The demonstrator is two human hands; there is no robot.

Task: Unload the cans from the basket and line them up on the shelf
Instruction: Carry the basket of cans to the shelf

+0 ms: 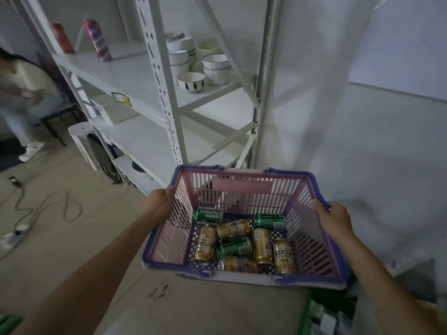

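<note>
I hold a pink basket [242,187] with a blue rim in front of me, above the floor. My left hand [160,198] grips its left rim and my right hand [335,220] grips its right rim. Several cans lie on their sides in the bottom: green cans [208,215] and gold cans [261,245] jumbled together. The white metal shelf [135,78] stands ahead and to the left, its nearest post just beyond the basket.
Two tall spray cans [98,39] stand on the upper shelf board at left. Stacked white bowls [191,79] fill the section to the right. A seated person [21,88] is at far left. Cables and a power strip [17,234] lie on the floor.
</note>
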